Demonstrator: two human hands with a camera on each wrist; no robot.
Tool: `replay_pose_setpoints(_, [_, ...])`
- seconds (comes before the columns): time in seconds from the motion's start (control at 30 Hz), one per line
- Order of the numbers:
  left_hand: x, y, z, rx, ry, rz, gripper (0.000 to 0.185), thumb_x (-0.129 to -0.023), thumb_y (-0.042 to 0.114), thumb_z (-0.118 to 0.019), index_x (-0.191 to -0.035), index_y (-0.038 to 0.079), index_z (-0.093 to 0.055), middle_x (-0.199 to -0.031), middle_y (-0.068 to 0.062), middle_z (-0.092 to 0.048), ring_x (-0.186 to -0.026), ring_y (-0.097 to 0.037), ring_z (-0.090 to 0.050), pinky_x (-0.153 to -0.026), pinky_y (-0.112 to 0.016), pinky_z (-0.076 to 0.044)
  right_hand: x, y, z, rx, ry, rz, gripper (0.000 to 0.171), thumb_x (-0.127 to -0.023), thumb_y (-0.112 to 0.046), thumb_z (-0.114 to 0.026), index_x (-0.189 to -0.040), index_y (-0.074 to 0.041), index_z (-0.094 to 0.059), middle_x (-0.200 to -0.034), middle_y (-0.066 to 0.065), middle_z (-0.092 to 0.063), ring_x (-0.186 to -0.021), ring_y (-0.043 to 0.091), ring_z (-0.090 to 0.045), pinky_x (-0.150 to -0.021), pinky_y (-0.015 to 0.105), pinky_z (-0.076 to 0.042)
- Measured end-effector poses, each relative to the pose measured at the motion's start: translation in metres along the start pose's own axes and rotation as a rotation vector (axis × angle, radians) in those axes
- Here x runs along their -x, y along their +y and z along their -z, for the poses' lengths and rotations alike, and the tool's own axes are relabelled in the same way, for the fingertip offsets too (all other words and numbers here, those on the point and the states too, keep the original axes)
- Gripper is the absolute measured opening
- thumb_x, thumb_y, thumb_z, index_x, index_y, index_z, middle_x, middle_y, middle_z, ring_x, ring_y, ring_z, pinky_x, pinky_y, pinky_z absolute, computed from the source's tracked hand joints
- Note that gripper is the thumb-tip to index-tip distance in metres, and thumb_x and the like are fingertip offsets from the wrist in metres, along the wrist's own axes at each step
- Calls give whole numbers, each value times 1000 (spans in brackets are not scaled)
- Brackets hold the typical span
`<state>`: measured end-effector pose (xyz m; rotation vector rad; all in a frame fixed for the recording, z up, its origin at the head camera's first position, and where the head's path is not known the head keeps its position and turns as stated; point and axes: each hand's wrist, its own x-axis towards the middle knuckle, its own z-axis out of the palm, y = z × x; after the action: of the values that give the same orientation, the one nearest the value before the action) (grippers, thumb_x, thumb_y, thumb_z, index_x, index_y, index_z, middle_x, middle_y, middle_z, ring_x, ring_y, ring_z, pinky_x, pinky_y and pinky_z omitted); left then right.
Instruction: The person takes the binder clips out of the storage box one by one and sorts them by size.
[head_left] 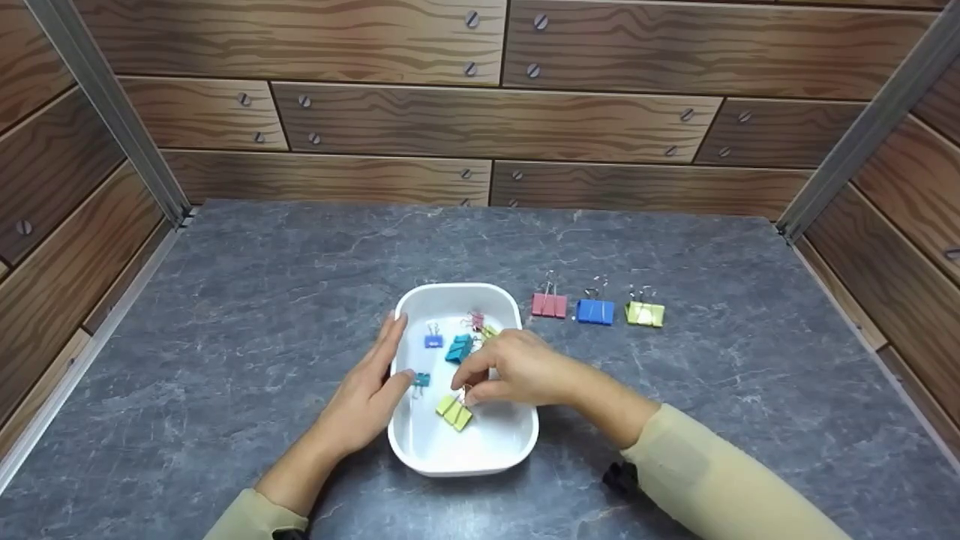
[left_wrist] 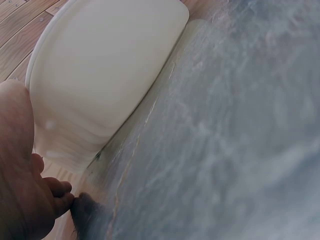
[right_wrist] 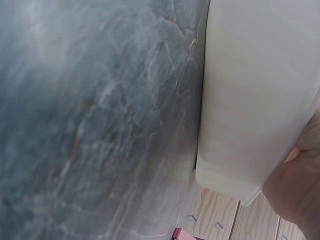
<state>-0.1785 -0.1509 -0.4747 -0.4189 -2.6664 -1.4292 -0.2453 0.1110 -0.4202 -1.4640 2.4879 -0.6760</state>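
A white tray (head_left: 517, 442) sits on the grey table (head_left: 225, 315), near its front edge. The right hand (head_left: 517, 369) reaches into the tray from the right, its fingertips curled down and pinching the wire handle of a yellow-green clip (head_left: 454, 412) that lies on the tray floor near the middle. The left hand (head_left: 371, 394) rests against the tray's left wall with fingers straight along the rim and the thumb just over the edge, holding nothing; a small teal clip (head_left: 421, 380) lies just beside that thumb.

The right hand covers part of the tray, so some of what lies under it is hidden. In the tray, six clips show: the yellow-green one, the small teal one, a larger teal clip (head_left: 459, 349), a small blue clip (head_left: 433, 340), a small pink clip (head_left: 475, 320) near the far wall and a small yellow clip (head_left: 489, 331) partly under the knuckles.

To the right of the tray, well apart from it, three bigger clips stand in a row on the table: a pink one (head_left: 549, 304), a blue one (head_left: 595, 311) and a green one (head_left: 645, 313), each with handles up.

Wood-pattern walls (head_left: 495, 120) close in the table on three sides. The wrist views show only the tray's outer wall (left_wrist: 100, 75) and the table.
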Motion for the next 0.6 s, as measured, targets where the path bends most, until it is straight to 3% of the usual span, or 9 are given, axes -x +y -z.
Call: replay_pose_setpoints(0.6, [0, 0, 0, -3, 7, -1, 71, -107, 19, -55, -171, 19, -23, -176, -11, -15, -160, -30, -18, -127, -56, -21, 0, -1, -1, -22, 9, -61, 19, -91, -24, -85, -110, -22, -84, -91, -18, -76, -85, -3, -65, -84, 32, -52])
